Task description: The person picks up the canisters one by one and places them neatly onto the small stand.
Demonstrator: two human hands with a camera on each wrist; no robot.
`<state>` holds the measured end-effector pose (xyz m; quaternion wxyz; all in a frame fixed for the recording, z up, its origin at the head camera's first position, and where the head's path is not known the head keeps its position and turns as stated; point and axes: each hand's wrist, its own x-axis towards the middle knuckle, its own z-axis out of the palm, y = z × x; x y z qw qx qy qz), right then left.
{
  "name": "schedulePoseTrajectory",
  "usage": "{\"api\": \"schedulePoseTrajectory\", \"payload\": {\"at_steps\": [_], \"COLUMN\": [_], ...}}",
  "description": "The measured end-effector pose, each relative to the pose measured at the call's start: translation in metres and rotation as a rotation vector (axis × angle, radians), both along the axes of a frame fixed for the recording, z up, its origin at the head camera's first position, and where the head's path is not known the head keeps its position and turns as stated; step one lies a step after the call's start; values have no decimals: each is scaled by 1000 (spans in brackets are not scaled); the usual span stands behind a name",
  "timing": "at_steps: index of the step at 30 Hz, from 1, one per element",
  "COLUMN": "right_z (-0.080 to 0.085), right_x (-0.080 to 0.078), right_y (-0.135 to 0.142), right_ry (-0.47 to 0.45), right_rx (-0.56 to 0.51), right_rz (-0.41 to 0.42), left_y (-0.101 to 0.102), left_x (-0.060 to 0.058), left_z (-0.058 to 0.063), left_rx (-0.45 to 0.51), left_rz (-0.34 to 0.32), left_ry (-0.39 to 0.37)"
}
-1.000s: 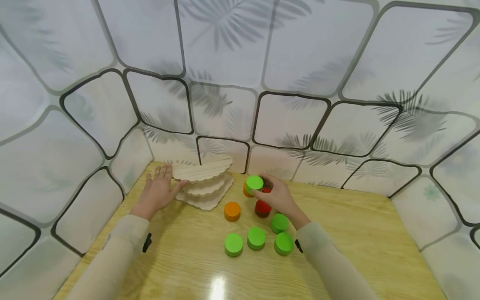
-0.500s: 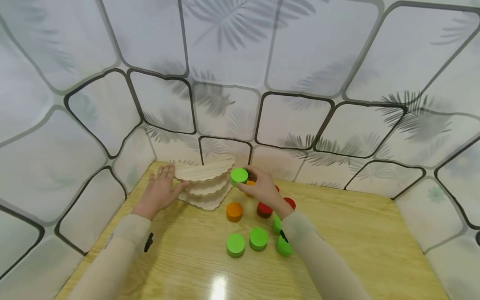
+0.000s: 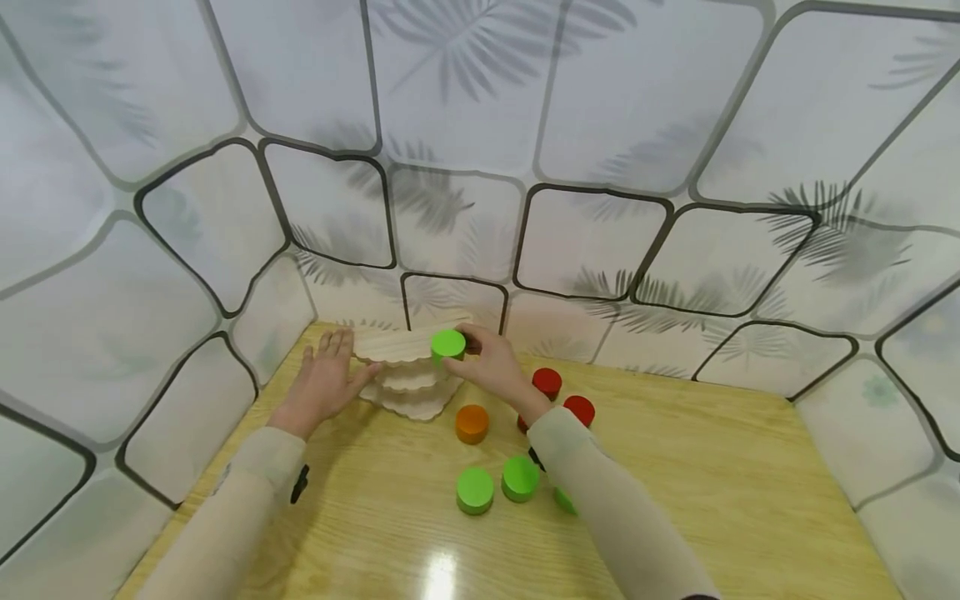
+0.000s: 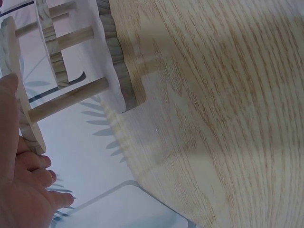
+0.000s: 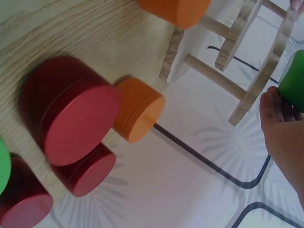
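Observation:
A pale wooden stand [image 3: 405, 404] with three scalloped tiers, joined by round dowels, stands at the back left. My left hand [image 3: 322, 383] holds the left end of its top tier; in the left wrist view the thumb lies over the board [image 4: 14, 61] and the fingers curl at its end. My right hand [image 3: 491, 367] pinches a green round lidded tin [image 3: 447, 344] between thumb and fingers, raised in front of the right end of the top tier. In the right wrist view that green tin [image 5: 293, 80] shows only partly at the edge.
An orange tin [image 3: 472, 424] stands before the stand; another orange tin [image 5: 142, 109] is hidden behind my right hand in the head view. Red tins [image 3: 547, 382] stand to the right, green tins [image 3: 475, 490] nearer me. A patterned wall [image 3: 592, 242] borders the wooden table [image 3: 697, 467].
My right hand has carried the green tin leftward, from above an orange tin to the stand's top tier. The left hand stays at the stand's left end.

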<state>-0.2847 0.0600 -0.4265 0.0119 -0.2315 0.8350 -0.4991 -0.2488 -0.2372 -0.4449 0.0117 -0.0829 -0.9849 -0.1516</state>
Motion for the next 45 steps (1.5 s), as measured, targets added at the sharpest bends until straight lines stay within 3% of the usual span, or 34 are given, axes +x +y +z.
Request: {"api": "schedulePoseTrajectory", "payload": {"at_steps": [18, 36, 45], "right_z": [0, 7, 7], "right_x": [-14, -21, -26], "right_y": [-41, -76, -89], "right_ry": [54, -21, -10], "right_rx": [62, 87, 100], "right_rz": [42, 67, 64], "left_y": [0, -1, 0], "left_x": [5, 3, 2], "left_z": [-2, -2, -3], "left_rx": [-6, 13, 33], "left_rz": [15, 17, 13], "left_ry": [33, 30, 36]}}
